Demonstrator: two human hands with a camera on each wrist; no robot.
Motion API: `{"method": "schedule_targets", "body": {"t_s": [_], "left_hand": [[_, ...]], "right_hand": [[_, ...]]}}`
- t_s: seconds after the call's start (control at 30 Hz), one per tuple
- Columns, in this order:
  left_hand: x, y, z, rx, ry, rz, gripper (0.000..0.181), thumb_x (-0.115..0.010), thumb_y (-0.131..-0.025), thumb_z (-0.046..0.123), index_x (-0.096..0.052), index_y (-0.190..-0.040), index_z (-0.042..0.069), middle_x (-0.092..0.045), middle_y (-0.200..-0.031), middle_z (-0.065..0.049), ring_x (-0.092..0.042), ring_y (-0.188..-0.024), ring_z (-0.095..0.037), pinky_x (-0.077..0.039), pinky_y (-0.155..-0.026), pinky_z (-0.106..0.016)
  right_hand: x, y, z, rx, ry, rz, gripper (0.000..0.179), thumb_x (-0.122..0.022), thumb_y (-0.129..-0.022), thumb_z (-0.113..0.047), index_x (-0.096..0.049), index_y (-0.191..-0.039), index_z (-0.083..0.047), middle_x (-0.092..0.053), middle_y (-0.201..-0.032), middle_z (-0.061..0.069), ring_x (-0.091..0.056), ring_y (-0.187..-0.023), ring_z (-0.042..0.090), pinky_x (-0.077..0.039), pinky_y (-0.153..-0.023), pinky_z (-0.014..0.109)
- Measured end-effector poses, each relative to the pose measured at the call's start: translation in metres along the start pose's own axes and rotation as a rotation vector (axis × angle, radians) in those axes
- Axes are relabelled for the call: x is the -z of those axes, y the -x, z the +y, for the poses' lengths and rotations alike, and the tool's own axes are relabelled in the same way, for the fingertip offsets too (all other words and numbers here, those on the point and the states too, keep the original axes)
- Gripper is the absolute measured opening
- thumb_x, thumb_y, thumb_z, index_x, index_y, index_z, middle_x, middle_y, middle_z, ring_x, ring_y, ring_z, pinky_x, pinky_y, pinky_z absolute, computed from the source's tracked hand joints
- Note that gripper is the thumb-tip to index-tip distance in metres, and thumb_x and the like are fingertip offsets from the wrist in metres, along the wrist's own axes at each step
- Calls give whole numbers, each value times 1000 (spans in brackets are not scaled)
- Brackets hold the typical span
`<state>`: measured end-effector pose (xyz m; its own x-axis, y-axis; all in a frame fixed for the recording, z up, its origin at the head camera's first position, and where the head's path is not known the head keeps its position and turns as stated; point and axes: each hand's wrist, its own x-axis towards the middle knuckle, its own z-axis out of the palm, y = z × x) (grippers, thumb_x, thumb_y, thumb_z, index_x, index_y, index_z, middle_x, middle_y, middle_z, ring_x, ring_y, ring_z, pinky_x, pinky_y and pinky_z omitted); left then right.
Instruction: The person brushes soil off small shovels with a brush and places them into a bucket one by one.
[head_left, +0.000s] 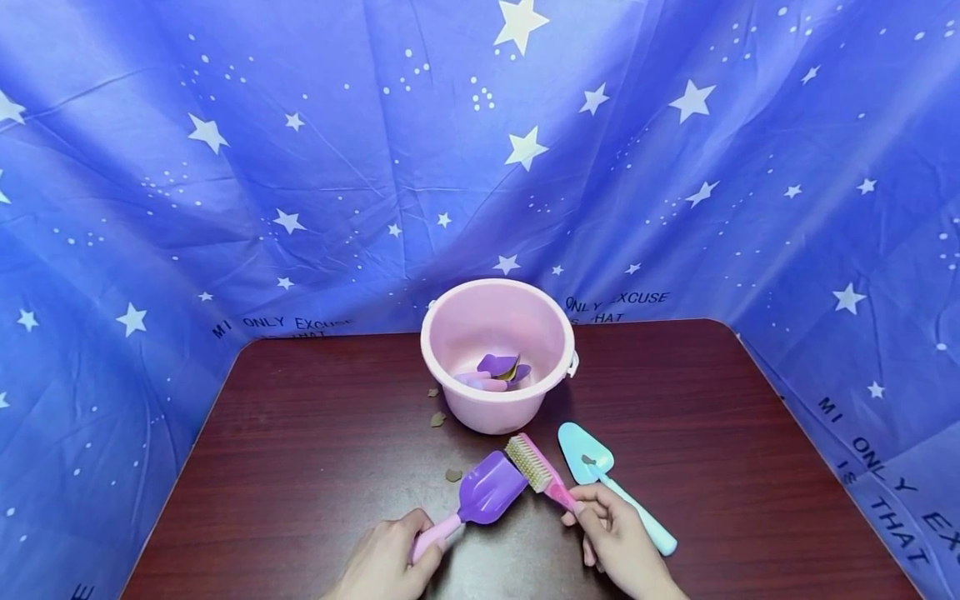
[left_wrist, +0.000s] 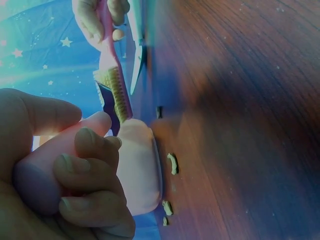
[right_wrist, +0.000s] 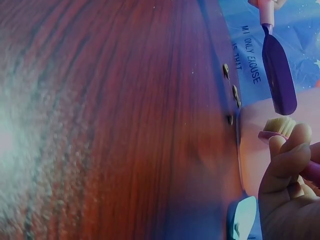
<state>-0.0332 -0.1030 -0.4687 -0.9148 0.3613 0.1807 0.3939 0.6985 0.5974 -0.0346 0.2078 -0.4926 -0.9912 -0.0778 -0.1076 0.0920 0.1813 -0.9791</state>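
Note:
My left hand grips the pink handle of a purple toy shovel, its blade held in front of the bucket. In the left wrist view the fingers curl round that handle. My right hand pinches the pink handle of a scrub brush. The pale bristles are at the blade's right edge; whether they touch it I cannot tell. Behind both tools stands a pink bucket, with purple, yellow and pink pieces inside, partly hidden by its rim.
A light blue trowel lies right of the brush, a small brown bit on its blade. Several more brown-green bits, one of them a flake, lie left of the bucket. A starry blue cloth hangs behind the dark wooden table.

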Motion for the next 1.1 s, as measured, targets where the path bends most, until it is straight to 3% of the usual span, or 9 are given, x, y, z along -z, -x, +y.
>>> {"method": "schedule_targets", "body": {"t_s": [0.23, 0.43, 0.57, 0.77, 0.93, 1.1], "left_hand": [[1, -1, 1, 7, 7, 26, 14, -70, -79, 25, -56, -77, 25, -35, -55, 21, -35, -48, 4, -28, -45, -16], [-1, -2, 4, -5, -7, 50, 13, -71, -78, 24, -58, -78, 25, -35, -56, 22, -36, -49, 4, -28, -46, -15], [-1, -4, 7, -6, -11, 58, 12, -71, -78, 24, -59, -79, 25, -36, -56, 22, -36, -49, 4, -29, -45, -16], [-2, -5, 10, -1, -8, 52, 12, -70, -79, 25, -58, -79, 25, -36, -56, 21, -36, -49, 3, -29, -44, -18], [-2, -4, 9, 3, -19, 54, 12, -70, -78, 26, -58, -79, 25, -35, -56, 21, -36, -48, 3, -29, -44, -18], [-2, -3, 7, 2, -19, 57, 14, -71, -78, 26, -57, -77, 26, -35, -55, 21, -35, -48, 3, -28, -44, -18]], "right_hand": [[-6, 2, 1, -38, -13, -26, 20, -50, -98, -8, -53, -114, 3, -65, -89, 19, -51, -44, 13, -42, -35, 29], [-19, 8, 2, -65, 4, -96, 16, -51, -96, -6, -56, -110, 2, -65, -86, 16, -50, -42, 11, -42, -36, 28], [-27, 11, 3, 2, -18, -177, 18, -54, -96, -10, -56, -108, 3, -66, -84, 19, -51, -41, 11, -44, -37, 27], [-34, 13, 5, 109, -69, -272, 17, -54, -96, -9, -56, -105, 5, -64, -81, 26, -49, -38, 24, -44, -37, 25], [-33, 13, 5, 107, -60, -265, 17, -54, -96, -8, -56, -106, 6, -65, -80, 25, -50, -38, 17, -44, -38, 25], [-29, 13, 4, 51, -37, -226, 20, -55, -96, -11, -56, -107, 5, -66, -83, 23, -51, -42, 6, -45, -38, 26]]}}
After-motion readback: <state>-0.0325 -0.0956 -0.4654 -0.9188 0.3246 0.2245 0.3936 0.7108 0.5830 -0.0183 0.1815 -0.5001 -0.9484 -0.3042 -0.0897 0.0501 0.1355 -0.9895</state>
